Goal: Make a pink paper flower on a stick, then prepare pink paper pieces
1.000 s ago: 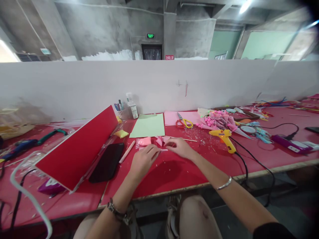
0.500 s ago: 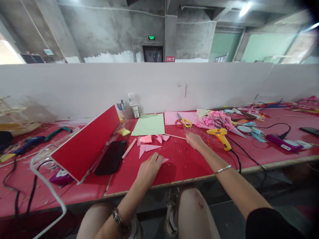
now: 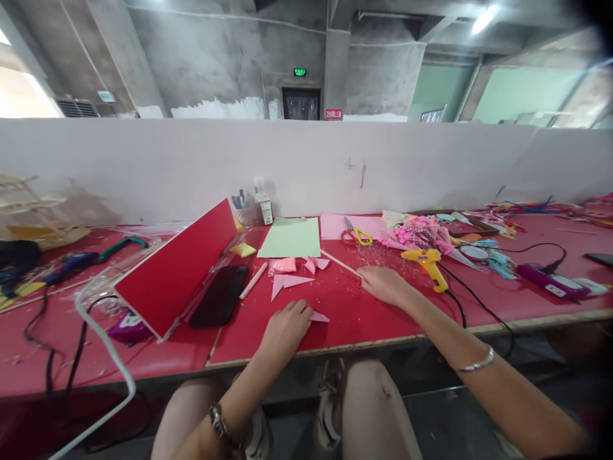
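- Nearby, the person's left hand [image 3: 287,322] rests low over the red tabletop [image 3: 345,310], close to its front edge, palm down with fingers bent and held close together.
- Beneath those fingers lies a small folded piece of pale pink paper [image 3: 320,317]; only its pointed end pokes out, to the right of the fingertips. Whether the fingers pinch it or merely press on it, one cannot tell.
- Farther forward and to the right, the person's right hand [image 3: 383,284] has its fingers curled together, pinching the near end of a thin, pale, wooden-looking stick [image 3: 341,262].
- From that grip the stick slants away to the left, its far end just beside the near right corner of a light green rectangular sheet [image 3: 290,237].
- Between the hands and the sheet lie an angular folded pale pink paper strip [image 3: 292,280], a clear packet of salmon-pink material [image 3: 285,265] and a cluster of pink folded paper pieces [image 3: 313,263], all apart from both hands.
- Beyond the right hand lie scissors with red and yellow handles [image 3: 357,236]; to its right lies a yellow glue gun [image 3: 428,263].
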Tool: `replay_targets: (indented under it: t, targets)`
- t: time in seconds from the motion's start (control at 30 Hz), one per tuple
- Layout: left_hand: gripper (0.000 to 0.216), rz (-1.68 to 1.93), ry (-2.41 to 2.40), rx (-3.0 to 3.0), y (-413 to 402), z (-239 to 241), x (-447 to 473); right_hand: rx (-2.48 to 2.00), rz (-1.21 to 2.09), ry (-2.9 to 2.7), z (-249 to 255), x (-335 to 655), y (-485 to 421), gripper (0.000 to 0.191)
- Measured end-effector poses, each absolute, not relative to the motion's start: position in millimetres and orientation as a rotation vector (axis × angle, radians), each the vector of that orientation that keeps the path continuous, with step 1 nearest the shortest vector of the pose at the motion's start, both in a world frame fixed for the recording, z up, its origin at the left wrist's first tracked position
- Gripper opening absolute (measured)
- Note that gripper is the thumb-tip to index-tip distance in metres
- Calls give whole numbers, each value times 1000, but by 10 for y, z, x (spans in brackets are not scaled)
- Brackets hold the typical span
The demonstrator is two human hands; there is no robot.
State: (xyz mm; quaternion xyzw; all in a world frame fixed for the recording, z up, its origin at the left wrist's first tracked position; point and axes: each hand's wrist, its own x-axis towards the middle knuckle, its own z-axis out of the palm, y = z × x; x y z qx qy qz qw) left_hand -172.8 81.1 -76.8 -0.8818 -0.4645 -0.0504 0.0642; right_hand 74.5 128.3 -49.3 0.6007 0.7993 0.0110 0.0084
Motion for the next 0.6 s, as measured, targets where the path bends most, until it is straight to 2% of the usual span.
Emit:
replay_targets:
  t: [0.17,0.37,0.53,0.6]
  targets:
    - [22,-282,-1378,-2655,765,-904,-1819,1713,44,2543,-589,594,941,31]
    - [27,-265,-1324,-2602,701,-914,-1827,1504,194,2665,-646,446,676,41]
    - [18,-294,-1348,-2600,702,-852,-1799,1478,258,2686,-663,411,601,39]
    - [21,-332,-1395,-2608,718,-847,-1792,1460,276,2693,-670,416,599,38]
